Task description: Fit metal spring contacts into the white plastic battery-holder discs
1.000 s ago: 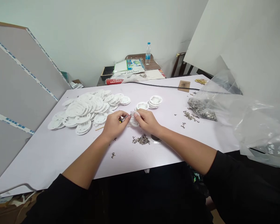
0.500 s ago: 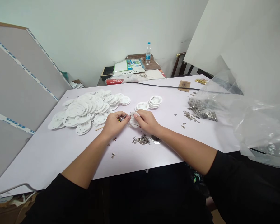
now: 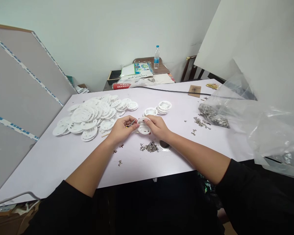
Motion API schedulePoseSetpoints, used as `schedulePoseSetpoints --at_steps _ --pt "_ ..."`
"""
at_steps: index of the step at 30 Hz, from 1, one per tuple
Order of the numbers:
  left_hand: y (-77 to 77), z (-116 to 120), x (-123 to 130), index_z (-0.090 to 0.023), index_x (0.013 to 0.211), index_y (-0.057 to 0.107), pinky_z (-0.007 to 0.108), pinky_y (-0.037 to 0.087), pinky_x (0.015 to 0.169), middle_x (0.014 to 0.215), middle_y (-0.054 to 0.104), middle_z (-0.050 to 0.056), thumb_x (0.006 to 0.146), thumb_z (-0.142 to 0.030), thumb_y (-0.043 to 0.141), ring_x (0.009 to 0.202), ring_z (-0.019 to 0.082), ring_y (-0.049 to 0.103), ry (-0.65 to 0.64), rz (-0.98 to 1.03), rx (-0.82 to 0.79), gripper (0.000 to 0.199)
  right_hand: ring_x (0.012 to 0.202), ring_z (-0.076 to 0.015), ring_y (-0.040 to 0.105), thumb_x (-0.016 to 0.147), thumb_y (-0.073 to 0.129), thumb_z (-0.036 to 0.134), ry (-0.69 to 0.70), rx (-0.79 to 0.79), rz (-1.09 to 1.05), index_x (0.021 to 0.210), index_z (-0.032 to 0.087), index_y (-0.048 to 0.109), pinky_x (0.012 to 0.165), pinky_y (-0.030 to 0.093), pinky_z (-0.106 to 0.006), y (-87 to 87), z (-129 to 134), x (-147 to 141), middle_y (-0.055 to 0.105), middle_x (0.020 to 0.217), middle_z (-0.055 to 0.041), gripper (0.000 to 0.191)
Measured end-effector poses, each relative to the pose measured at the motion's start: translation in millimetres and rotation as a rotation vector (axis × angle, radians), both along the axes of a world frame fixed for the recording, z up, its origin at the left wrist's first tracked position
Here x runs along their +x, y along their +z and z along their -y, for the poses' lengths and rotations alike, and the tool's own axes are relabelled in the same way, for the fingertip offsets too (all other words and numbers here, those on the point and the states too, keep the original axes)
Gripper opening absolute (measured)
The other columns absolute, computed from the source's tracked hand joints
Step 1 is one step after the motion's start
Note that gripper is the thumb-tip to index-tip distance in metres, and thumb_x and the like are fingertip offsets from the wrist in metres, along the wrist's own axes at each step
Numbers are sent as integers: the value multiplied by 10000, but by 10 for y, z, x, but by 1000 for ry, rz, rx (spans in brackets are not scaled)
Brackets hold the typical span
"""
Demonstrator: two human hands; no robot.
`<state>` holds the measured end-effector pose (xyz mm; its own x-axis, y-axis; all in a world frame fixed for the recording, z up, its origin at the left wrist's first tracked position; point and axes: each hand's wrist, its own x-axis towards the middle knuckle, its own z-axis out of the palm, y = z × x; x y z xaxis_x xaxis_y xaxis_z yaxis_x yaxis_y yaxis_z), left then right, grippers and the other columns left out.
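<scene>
Head view: a white round disc is gripped at its right edge by the right hand, fingers closed on it, just in front of the big pile of discs and slightly to its right. A small tool with a metal tip is pinched in the left hand, fingers closed around it, tip touching the disc's left edge. A heap of metal clips lies near, on the side away from the pile. For a clean fit, the disc is best kept flat and steady on the table while the tip is pressed squarely; slipping seems the main risk. Two short stacks of discs sit beyond the hands.
</scene>
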<state>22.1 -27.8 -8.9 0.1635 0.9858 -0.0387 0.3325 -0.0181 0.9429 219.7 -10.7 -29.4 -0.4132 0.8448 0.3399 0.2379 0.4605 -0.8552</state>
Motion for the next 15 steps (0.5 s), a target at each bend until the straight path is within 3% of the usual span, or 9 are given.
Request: schedulePoseSetpoints --at_steps 6,9,10,12,13,15 --pt "21 15 -3 -127 905 611 147 387 660 795 630 12 680 -501 798 690 9 487 -18 -11 -2 475 803 -96 527 1007 348 517 59 21 -5 827 121 599 772 428 -250 0 8 -1 601 866 -66 501" --pt "36 17 -17 -125 894 590 140 384 637 761 612 0 676 -526 798 668 4 487 -21 -14 10 502 873 -112 571 984 420 542 111 -6 40 1164 147 613 844 467 -288 7 23 14 645 1054 -86 474" --pt "45 22 -21 -132 900 579 141 369 606 709 581 -15 681 -536 793 629 1 466 -24 0 -13 507 942 -128 590 945 508 556 131 -5 52 1323 166 541 892 483 -310 6 27 22 633 1177 -103 544" --pt "65 36 -23 -154 919 550 149 316 530 605 482 -51 683 -551 789 532 -3 395 -40 47 -84 521 1145 -180 585 813 706 553 169 36 61 1507 195 352 1015 485 -365 -2 29 37 535 1394 -143 857" --pt "73 44 -22 -164 928 534 154 290 501 575 433 -64 684 -556 787 496 -4 362 -58 70 -121 527 1230 -204 559 750 774 533 181 68 58 1513 197 327 1069 473 -383 -9 27 44 496 1438 -154 946" --pt "81 58 -20 -178 948 516 162 280 471 573 394 -71 691 -553 784 468 -2 347 -102 102 -172 528 1286 -221 539 690 823 498 177 107 44 1422 188 400 1113 462 -393 -21 18 52 501 1421 -152 901"
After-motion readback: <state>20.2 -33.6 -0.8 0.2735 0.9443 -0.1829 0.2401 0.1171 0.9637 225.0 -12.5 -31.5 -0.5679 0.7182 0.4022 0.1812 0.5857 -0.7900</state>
